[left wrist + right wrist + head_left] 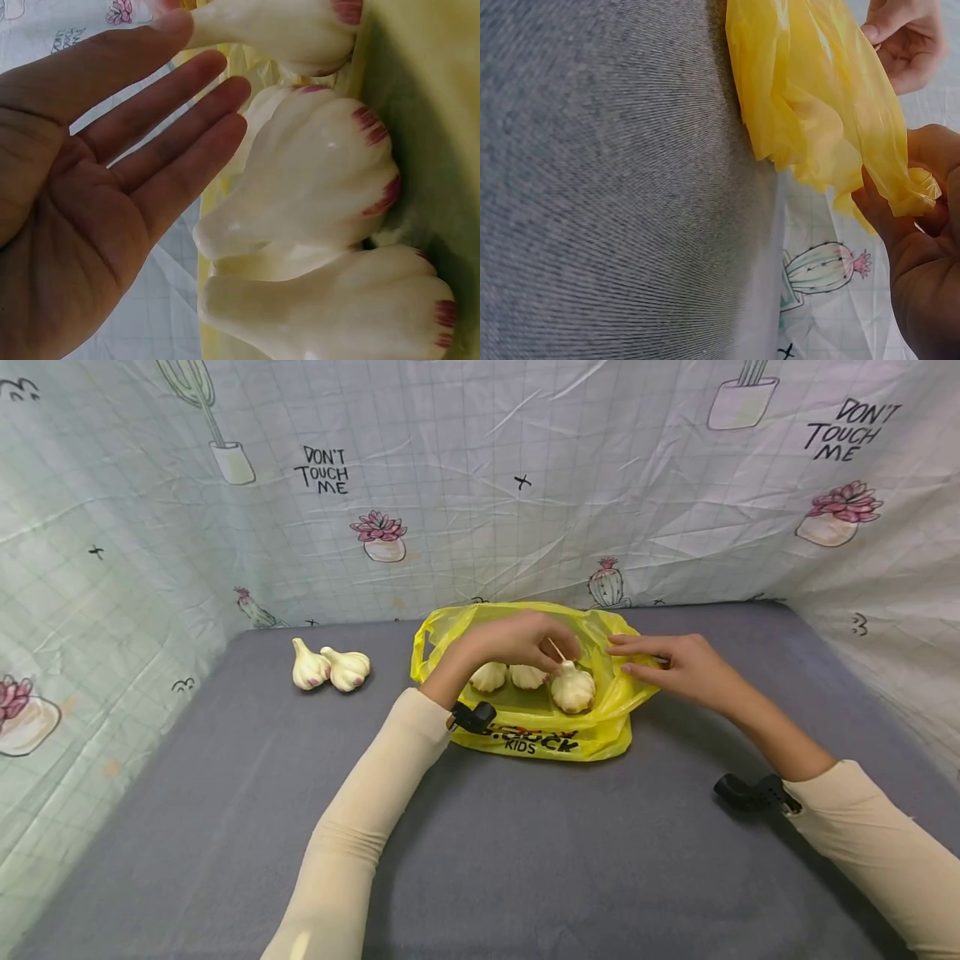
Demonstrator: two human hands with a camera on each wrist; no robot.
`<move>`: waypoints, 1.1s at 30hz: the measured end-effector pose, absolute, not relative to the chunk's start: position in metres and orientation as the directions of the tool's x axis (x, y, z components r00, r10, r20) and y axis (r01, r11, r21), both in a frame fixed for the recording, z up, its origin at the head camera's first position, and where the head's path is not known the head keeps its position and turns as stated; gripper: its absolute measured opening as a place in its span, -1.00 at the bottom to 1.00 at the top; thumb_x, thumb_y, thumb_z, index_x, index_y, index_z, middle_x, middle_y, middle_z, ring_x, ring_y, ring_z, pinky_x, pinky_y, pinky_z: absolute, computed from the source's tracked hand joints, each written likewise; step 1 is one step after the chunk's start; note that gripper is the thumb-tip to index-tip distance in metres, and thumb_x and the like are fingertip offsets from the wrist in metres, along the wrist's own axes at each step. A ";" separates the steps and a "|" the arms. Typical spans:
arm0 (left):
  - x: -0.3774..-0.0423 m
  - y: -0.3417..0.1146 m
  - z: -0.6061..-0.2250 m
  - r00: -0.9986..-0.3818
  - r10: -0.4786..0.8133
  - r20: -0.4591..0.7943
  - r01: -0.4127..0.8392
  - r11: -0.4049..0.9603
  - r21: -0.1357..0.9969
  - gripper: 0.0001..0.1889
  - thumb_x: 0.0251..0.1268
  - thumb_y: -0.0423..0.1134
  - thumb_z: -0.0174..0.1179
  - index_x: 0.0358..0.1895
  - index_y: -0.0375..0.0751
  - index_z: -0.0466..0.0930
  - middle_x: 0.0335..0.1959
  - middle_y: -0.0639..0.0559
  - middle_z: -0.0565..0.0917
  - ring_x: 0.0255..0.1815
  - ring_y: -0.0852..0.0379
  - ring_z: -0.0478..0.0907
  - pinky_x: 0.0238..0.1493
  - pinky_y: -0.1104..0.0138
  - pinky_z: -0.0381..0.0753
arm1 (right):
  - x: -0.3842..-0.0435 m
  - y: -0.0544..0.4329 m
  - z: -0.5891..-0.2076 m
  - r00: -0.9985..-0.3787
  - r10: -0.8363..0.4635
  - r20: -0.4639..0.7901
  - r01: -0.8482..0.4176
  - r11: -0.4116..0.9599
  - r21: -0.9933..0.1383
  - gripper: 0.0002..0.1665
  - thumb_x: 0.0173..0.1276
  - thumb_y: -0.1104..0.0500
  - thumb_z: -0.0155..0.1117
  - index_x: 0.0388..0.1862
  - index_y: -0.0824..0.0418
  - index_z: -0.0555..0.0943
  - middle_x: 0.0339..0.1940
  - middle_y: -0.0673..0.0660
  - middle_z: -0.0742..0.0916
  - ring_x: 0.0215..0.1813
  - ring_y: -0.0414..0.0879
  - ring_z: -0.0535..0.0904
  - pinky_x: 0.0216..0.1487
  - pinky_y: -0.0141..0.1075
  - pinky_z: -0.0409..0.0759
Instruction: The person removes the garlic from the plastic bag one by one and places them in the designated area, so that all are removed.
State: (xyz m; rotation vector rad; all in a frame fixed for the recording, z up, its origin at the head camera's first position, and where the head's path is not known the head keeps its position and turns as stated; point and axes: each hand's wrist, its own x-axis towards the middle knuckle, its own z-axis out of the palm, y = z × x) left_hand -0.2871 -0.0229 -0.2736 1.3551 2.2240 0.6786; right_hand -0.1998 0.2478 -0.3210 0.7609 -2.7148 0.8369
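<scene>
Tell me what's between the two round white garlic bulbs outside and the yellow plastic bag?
Just bare grey cloth lies between those two white garlic bulbs and the yellow plastic bag; the head view shows it.

Ok, that plastic carrier bag (617,737) is LOUD yellow, kinda see-through, with black lettering (you can read "KIDS") and a bit of red in the print. Garlic bulbs (315,165) are creamy white with streaky magenta patches near the fat ends. Tablecloth (540,852) is a muted grey, plain from above but finely flecked light and dark up close. Backdrop (465,460) is whitish with a faint grid, printed with pink succulents (379,527), pale green cacti (606,585), little black x's and black "DON'T TOUCH ME" text (322,468). Sleeves (382,802) are plain cream, wrist cameras (474,717) solid black.
</scene>
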 end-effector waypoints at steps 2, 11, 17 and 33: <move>-0.292 -0.021 -0.273 -0.400 0.905 -0.144 0.669 0.396 0.629 -0.66 0.38 -0.41 0.31 0.19 -0.36 0.64 0.16 -0.15 0.68 0.13 0.04 0.67 0.10 0.39 0.62 | -0.200 0.248 -0.319 -0.844 -0.420 0.334 -0.535 0.705 -0.465 -0.69 0.46 0.15 0.35 0.15 0.02 0.75 0.29 0.00 0.68 -0.21 -0.21 0.57 -0.35 -0.40 0.44; -0.312 -0.011 -0.276 -0.302 0.934 -0.190 0.569 0.336 0.751 -0.72 0.36 -0.46 0.29 0.11 -0.36 0.71 0.12 -0.14 0.72 0.11 0.11 0.67 0.15 0.32 0.62 | -0.201 0.251 -0.320 -0.807 -0.460 0.371 -0.588 0.686 -0.428 -0.71 0.37 0.21 0.44 0.06 0.09 0.79 0.26 0.09 0.70 -0.39 -0.27 0.49 -0.49 -0.40 0.37; -0.318 -0.006 -0.286 -0.314 0.927 -0.208 0.430 0.334 0.839 -0.71 0.32 -0.45 0.32 0.10 -0.37 0.72 0.09 -0.16 0.74 0.07 0.09 0.68 0.13 0.23 0.64 | -0.201 0.251 -0.320 -0.795 -0.474 0.378 -0.604 0.677 -0.421 -0.71 0.34 0.23 0.45 0.04 0.11 0.80 0.25 0.12 0.71 -0.51 -0.30 0.41 -0.51 -0.39 0.38; -0.318 -0.001 -0.296 -0.236 0.952 -0.196 0.324 0.268 0.908 -0.75 0.29 -0.51 0.32 0.03 -0.43 0.73 0.00 -0.16 0.76 0.06 0.00 0.68 0.14 0.16 0.64 | -0.202 0.250 -0.322 -0.796 -0.472 0.378 -0.601 0.683 -0.414 -0.71 0.33 0.25 0.46 0.03 0.11 0.80 0.24 0.11 0.71 -0.44 -0.28 0.46 -0.50 -0.39 0.41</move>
